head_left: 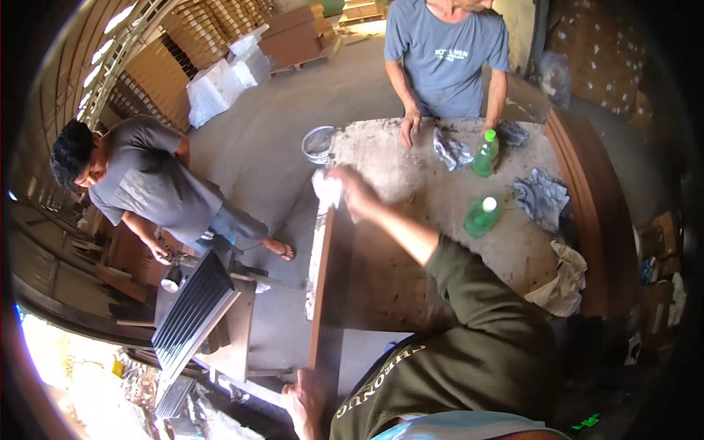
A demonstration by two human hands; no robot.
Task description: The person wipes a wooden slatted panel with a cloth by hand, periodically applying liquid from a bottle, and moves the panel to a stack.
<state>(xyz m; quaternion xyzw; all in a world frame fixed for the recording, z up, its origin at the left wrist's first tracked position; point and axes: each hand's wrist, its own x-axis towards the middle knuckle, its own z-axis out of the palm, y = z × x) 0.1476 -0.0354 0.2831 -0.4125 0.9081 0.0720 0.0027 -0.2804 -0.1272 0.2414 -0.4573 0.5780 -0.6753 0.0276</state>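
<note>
A long dark brown board point(331, 301) lies along the left edge of the worktable, its near end reaching past the table toward me. My left hand point(304, 405) is closed on the edge of that near end. Stretched across the table, my right hand point(357, 195) is smeared by motion at the board's far end. It holds a white cloth point(327, 188), pressed at or close to the board's edge; exact contact cannot be made out. Two green bottles stand to the right: one with a white cap point(481, 218), the other with a green cap point(485, 152) by a co-worker's hand.
Crumpled rags point(541, 198) lie on the stained worktable point(396, 158). Brown boards point(587, 213) are stacked along its right side. A bowl point(318, 144) sits at the far left corner. One co-worker stands opposite; another, at left, holds a tool beside a ribbed black panel point(192, 312).
</note>
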